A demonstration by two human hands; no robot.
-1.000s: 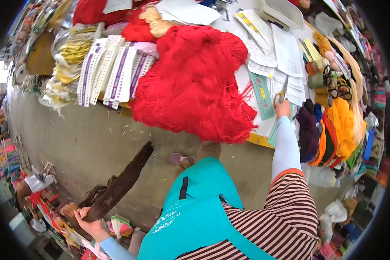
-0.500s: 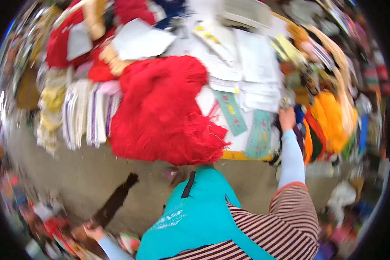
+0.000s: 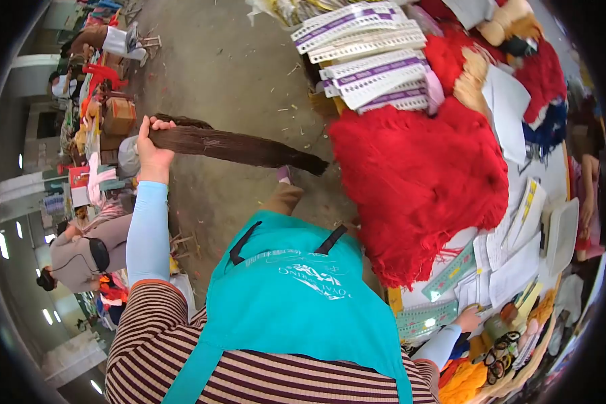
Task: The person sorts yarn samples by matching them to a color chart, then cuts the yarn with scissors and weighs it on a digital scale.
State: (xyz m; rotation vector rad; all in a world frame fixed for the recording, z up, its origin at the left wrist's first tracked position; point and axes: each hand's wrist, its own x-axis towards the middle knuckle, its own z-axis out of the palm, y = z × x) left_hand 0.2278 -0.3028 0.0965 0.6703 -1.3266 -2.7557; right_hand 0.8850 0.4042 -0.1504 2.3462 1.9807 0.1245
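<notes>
A long hank of dark brown thread [image 3: 229, 146] hangs out over the floor, gripped at one end by my left hand [image 3: 156, 145]. Its loose end reaches toward the table. My right hand [image 3: 468, 319] is at the table's edge, closed by some sheets of paper [image 3: 512, 269]. A small dark, shiny thing shows at its fingertips, too small to name. Between my hands, a big heap of red thread [image 3: 421, 192] covers the near part of the table. Green printed strips [image 3: 427, 321] lie beside my right hand.
White and purple printed card strips [image 3: 377, 74] are stacked beyond the red heap. Orange thread [image 3: 463, 380] and other bundles crowd the lower right. A grey-white plastic tray [image 3: 562, 236] sits on the table. People work at the left, one in a grey top [image 3: 81, 259].
The view has swung left. My left hand has risen from low at the side, bringing the brown hank up and forward. My right hand stays at the table near the papers.
</notes>
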